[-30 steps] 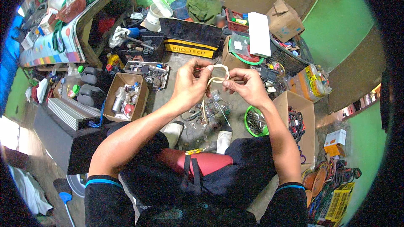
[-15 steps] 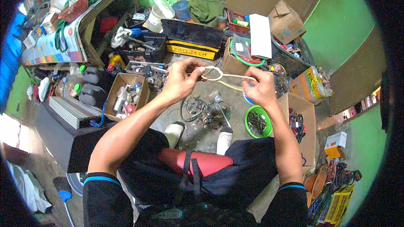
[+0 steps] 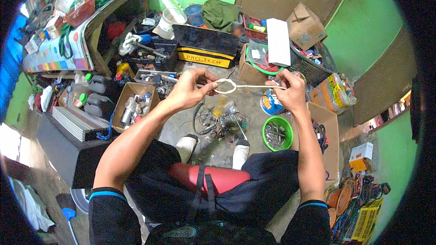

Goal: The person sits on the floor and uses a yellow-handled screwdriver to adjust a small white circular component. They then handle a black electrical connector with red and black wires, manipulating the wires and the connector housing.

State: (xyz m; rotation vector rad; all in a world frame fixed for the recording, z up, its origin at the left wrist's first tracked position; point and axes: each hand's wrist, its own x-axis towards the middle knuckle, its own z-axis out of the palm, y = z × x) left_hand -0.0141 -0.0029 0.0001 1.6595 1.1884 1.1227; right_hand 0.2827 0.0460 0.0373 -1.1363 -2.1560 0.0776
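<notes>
A pale cream cord point(image 3: 252, 86) runs between my hands, with an oval loop toward the left and straighter strands stretched to the right. My left hand point(image 3: 197, 88) is closed on the loop's end, thumb and fingers pinched together. My right hand point(image 3: 290, 91) grips the other end between thumb and fingers. Below the cord, a jumble of wires and small parts point(image 3: 211, 122) lies on the concrete floor point(image 3: 204, 147). A green bowl of metal pieces point(image 3: 277, 134) sits below my right hand, near a blue-and-white container point(image 3: 270, 104).
A cardboard box of parts point(image 3: 129, 109) stands left, an open box point(image 3: 331, 149) right. A black-and-yellow toolbox point(image 3: 204, 56) stands ahead. A cluttered table point(image 3: 63, 52) fills the upper left, and a dark cabinet point(image 3: 63, 149) is by my left arm. My white-socked feet show below.
My hands have moved apart, the right one rightward and the left one slightly leftward and down. The cord, bunched in a loop earlier, is now stretched out with a smaller loop at the left.
</notes>
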